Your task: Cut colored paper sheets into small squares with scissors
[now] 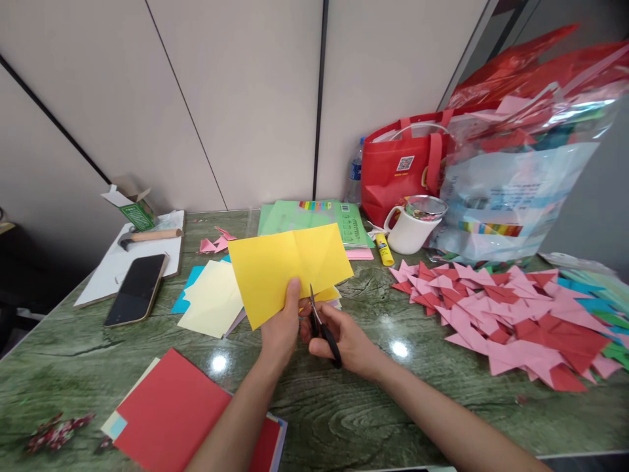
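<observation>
A creased sheet of yellow paper (268, 272) is held up over the table, its lower edge pinched by my left hand (282, 328), thumb on the near face. In my right hand (344, 337) is a pair of black-handled scissors (328, 337), fingers through the loops. The blades point up and meet the paper's lower edge just right of my left thumb. Behind and below the sheet, more yellow paper partly shows. Left of it lie cream paper pieces (211, 301) over blue ones (183, 298). Nearer me, a stack of red sheets (171, 406) is partly covered by my left forearm.
A pile of folded pink and red paper stars (511, 314) spreads at right. Behind stand a white mug (411, 231), glue stick (384, 250), red bag (388, 177) and clear plastic bag (511, 190). At left are a phone (137, 288), hammer (152, 236) and small box (135, 213).
</observation>
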